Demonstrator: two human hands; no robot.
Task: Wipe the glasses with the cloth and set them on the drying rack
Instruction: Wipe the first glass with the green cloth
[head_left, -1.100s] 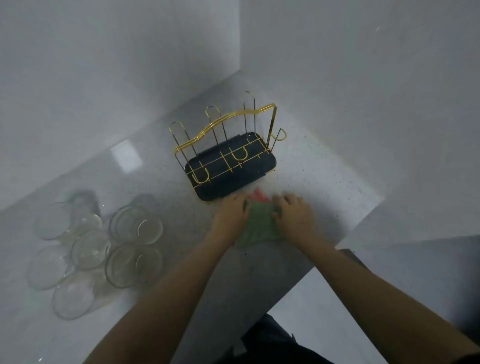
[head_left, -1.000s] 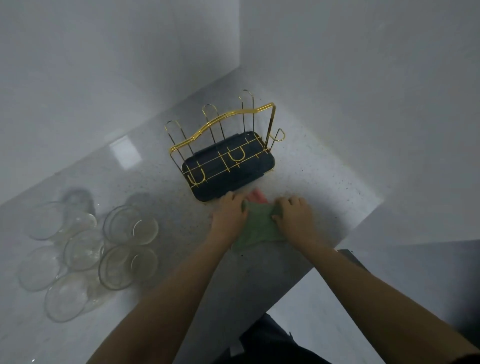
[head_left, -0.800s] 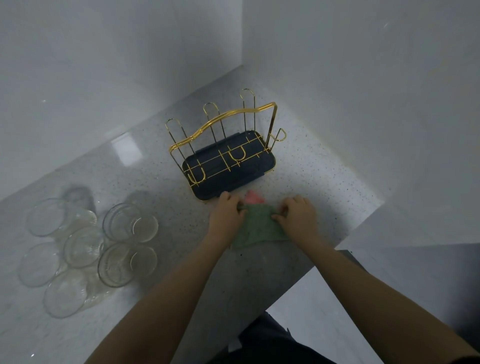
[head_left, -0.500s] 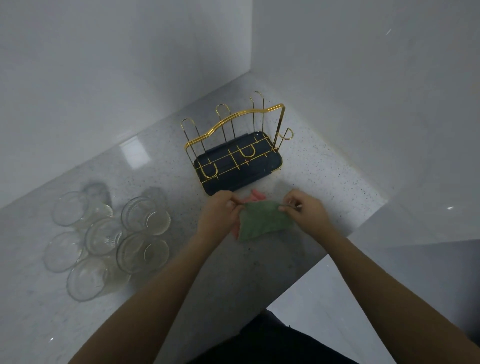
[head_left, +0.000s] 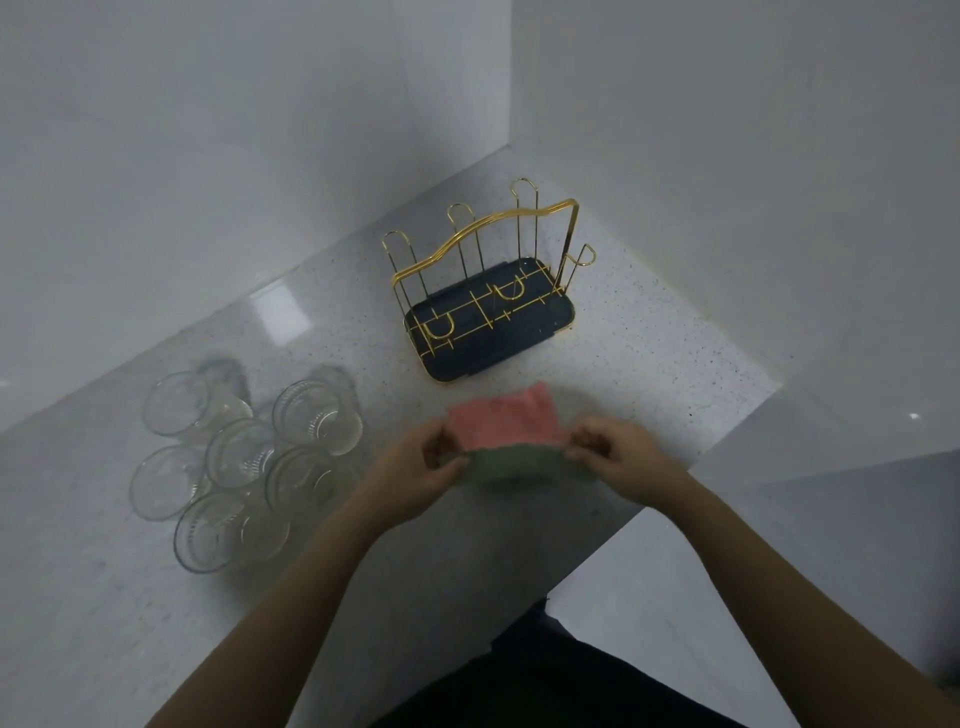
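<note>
At frame centre, both hands, left hand (head_left: 426, 467) and right hand (head_left: 618, 457), pinch a pink-and-green cloth (head_left: 506, 436) open; next likely needs a clear glass (head_left: 317, 423) from lower left.

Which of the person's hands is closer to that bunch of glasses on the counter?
Left. The left hand pinches the cloth's left end, just beside the cluster of glasses. The right hand pinches the other end, the cloth's whole span farther away.
</note>
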